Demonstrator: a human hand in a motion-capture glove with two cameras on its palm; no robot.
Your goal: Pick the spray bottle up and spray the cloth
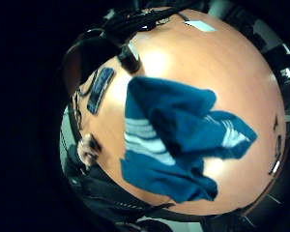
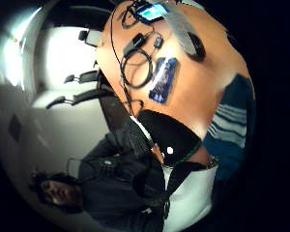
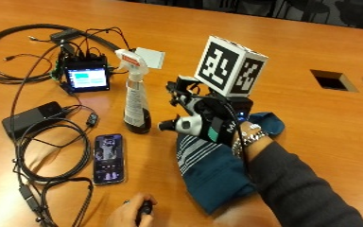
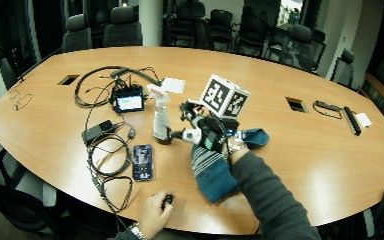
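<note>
Reaching is the step in hand, as I judge it: the bottle (image 3: 135, 92) stands upright and untouched on the table (image 3: 307, 42), its white trigger head on top and dark base on the wood.

Taking the bottle as the landmark and going left to right in the outside view: well to its left sit a small screen (image 3: 86, 78) and a black box (image 3: 31, 119) amid cables; just below-left of its base lies a phone (image 3: 108, 157); just to its right is the right hand (image 3: 203, 116), near the bottle but apart from it. Right again, under and beyond the hand, the blue striped cloth (image 3: 213, 170) lies rumpled on the table. The bare hand (image 3: 134, 213) rests at the near edge, below the bottle, holding a small dark thing.

Whether the gloved fingers are spread or curled I cannot tell (the rig covers them); they hold nothing that I can see.

The next move calls for closing the gap leftward, wrapping the bottle's neck with a finger on the trigger, then turning the nozzle back toward the cloth.

The little finger side view shows the cloth's folds and stripes from above; the bottle is not clearly seen in it. The thumb side view shows the phone, cables and only the cloth's edge.
</note>
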